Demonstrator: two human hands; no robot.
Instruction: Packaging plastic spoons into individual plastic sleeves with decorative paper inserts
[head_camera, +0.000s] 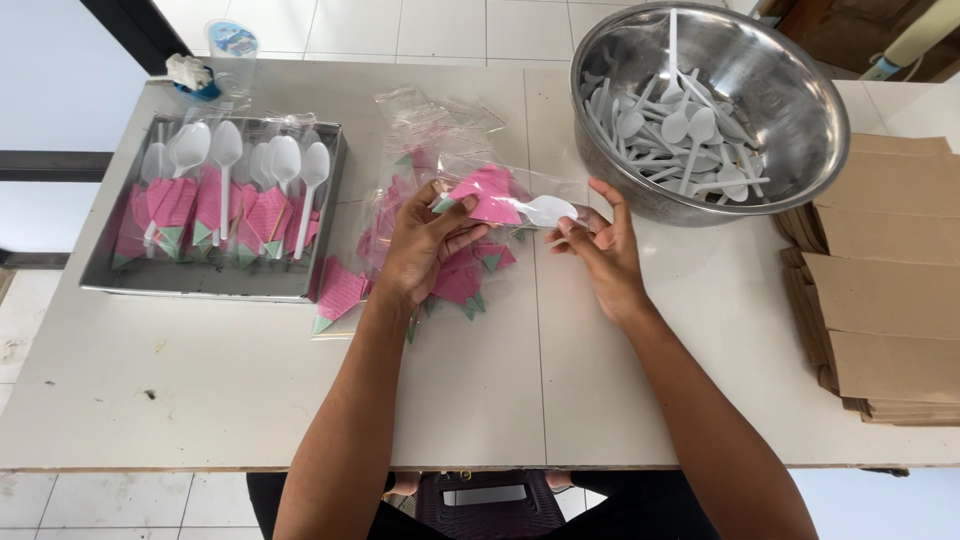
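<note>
The left hand (425, 240) is closed around a clear plastic sleeve (500, 190) with a pink folded napkin (487, 195) inside it, thumb on top and fingers curled beneath, holding it up over the middle of the white table (250, 390). The right hand (600, 250) pinches a white plastic spoon (545, 211) by its handle end, fingertips pressed together just right of the sleeve's mouth. The spoon lies nearly level, its long axis running left to right across the table, the bowl pointing left toward the napkin and already inside the open end of the sleeve, the handle hidden under the right fingers. Below the hands a loose heap of pink napkins and clear sleeves (450, 275) spreads over the tabletop. To the left sits a flat metal tray (200, 285) holding a row of finished packs (225, 200), each with a white spoon standing bowl-up away from me and a pink napkin at its foot. To the right, just beyond the right hand, a big steel bowl (790, 140) is full of loose white spoons (680, 120) lying every which way. At the far right edge lies a stack of brown paper bags (880, 290).
</note>
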